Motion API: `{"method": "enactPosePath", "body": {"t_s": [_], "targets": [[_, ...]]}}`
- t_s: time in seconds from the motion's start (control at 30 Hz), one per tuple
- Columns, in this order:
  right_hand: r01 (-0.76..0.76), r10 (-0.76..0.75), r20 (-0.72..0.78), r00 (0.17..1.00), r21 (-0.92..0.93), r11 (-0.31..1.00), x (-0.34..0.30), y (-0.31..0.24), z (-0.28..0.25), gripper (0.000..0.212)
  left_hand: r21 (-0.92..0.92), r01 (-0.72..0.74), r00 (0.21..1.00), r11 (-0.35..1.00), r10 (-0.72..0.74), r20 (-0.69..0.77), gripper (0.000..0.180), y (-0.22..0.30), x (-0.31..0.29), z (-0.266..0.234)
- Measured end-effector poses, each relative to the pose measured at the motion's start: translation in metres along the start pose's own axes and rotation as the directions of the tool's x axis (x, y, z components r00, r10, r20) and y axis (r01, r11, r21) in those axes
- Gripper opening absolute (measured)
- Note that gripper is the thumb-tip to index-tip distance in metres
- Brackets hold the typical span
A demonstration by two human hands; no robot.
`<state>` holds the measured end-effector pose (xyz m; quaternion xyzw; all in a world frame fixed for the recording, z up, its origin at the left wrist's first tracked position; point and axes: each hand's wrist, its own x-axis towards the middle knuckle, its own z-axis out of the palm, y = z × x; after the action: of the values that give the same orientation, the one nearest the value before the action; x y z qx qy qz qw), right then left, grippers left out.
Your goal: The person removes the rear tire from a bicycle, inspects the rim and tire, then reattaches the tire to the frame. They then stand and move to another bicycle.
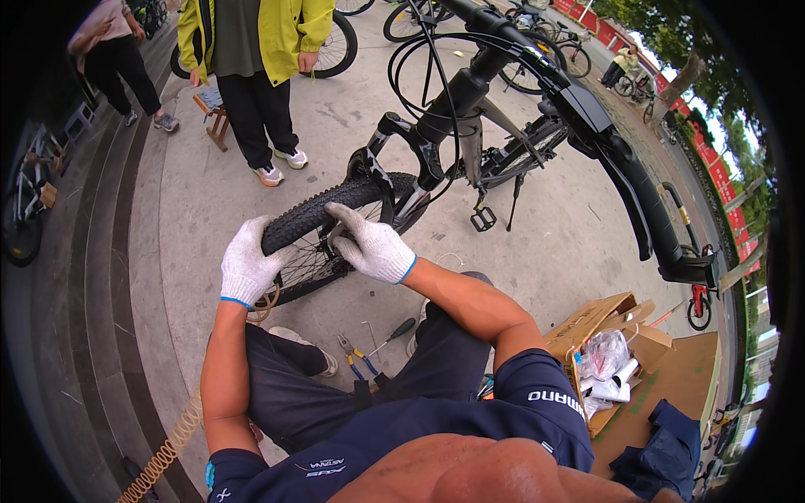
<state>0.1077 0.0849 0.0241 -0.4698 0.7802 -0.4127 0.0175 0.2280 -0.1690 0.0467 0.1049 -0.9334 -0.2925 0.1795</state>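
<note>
A black mountain bike stands before me, its knobby front tire [314,208] pointing toward me between my hands. My left hand [251,261], in a white knit glove with a blue cuff, is closed around the near left part of the tire. Gloved the same way, my right hand [376,248] grips the tire's right side, fingers on the tread and sidewall. Spokes show below the tire. Above it rise the suspension fork [402,159] and the handlebar [620,138]. A thin tan hose [267,308] hangs by the wheel under my left wrist.
Pliers [359,359], a hex key [370,337] and a screwdriver [397,334] lie between my feet. An open cardboard box [579,331] with plastic-wrapped items is at my right. A coiled hose [172,448] runs at lower left, near steps [109,277]. A person in a yellow jacket [272,42] stands ahead.
</note>
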Motion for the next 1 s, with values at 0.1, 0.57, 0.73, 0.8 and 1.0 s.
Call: {"method": "enactPosePath", "body": {"t_s": [0.1,0.57,0.73,0.8,1.0], "targets": [[-0.006,0.006,-0.002,1.0,-0.003,1.0,0.0,0.0,0.0,0.064,-0.001,-0.011,1.0,1.0,0.011,-0.023,0.063,0.003,-0.001,0.001],[0.056,-0.059,-0.135,0.989,-0.031,0.998,-0.002,0.001,0.013,0.063,0.26,-0.201,0.961,0.944,0.242,-0.132,0.067,-0.006,0.009,0.022],[-0.056,0.081,-0.173,0.982,0.144,0.988,-0.016,-0.014,0.03,0.051,0.295,-0.209,0.963,0.932,0.249,-0.104,0.066,-0.011,0.011,0.023],[-0.094,0.15,-0.171,0.974,0.298,0.95,-0.025,-0.02,0.045,0.045,0.29,-0.197,0.97,0.936,0.23,-0.083,0.064,-0.01,0.01,0.021],[-0.267,0.547,0.072,0.834,0.92,0.286,-0.026,-0.02,0.084,0.03,0.251,-0.149,0.985,0.956,0.167,-0.051,0.062,0.008,-0.001,0.008]]}}
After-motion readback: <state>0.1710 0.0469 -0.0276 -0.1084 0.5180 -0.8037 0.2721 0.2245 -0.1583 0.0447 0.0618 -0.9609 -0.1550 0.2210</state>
